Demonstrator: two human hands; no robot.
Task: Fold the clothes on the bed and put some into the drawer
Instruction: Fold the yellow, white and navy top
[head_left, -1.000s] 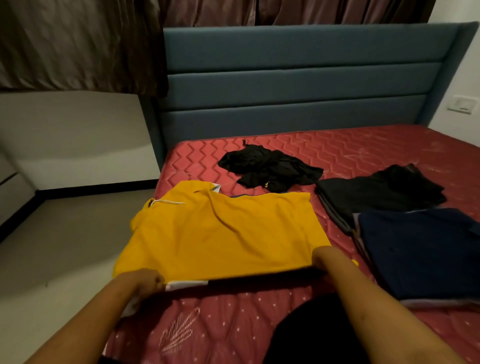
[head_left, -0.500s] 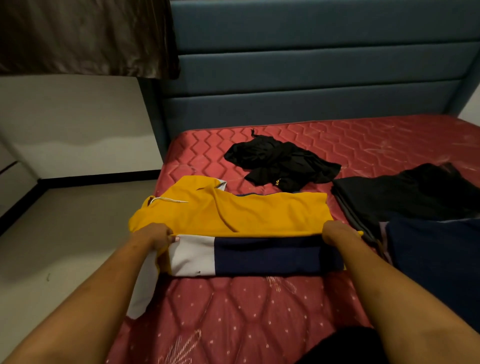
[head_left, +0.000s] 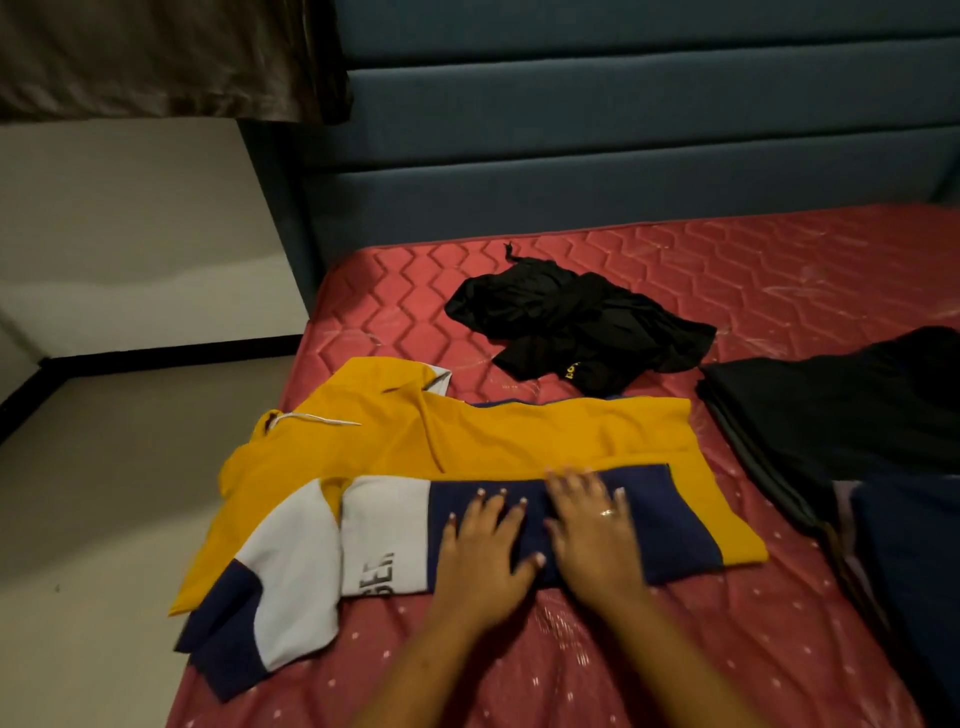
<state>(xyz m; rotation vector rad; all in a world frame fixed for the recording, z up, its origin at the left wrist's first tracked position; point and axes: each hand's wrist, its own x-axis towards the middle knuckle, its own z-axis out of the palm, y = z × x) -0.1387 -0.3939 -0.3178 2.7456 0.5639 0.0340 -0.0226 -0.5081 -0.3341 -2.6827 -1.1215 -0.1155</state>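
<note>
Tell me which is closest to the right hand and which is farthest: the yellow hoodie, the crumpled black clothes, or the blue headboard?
From the right hand:
1. Yellow hoodie, right under the palm.
2. Crumpled black clothes, farther up the bed, in the middle.
3. Blue headboard, at the very back.
</note>
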